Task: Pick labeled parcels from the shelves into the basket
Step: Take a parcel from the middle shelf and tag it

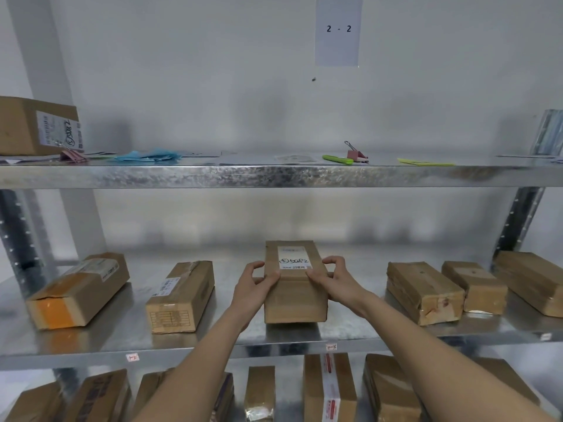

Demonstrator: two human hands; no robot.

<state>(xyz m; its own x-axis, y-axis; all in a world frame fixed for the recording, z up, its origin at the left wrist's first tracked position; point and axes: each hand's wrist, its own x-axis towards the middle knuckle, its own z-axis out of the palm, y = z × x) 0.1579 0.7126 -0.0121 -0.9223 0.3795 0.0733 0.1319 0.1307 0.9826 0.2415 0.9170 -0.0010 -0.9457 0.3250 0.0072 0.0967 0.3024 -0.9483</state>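
Observation:
A long brown cardboard parcel (295, 295) with a white handwritten label on top lies on the middle metal shelf (122, 330), pointing away from me. My left hand (254, 284) grips its left side and my right hand (336, 280) grips its right side, thumbs over the top edge. Other brown parcels lie on the same shelf: two to the left (82, 290) (179, 296) and three to the right (425, 292) (475, 286) (530, 281). The basket is out of sight.
The upper shelf (274, 176) carries a labeled box (36, 126) at the left, blue paper, a green marker (337, 159) and pink binder clips. Several more parcels stand on the lower shelf (329, 388). A "2 - 2" paper sign (338, 32) hangs on the wall.

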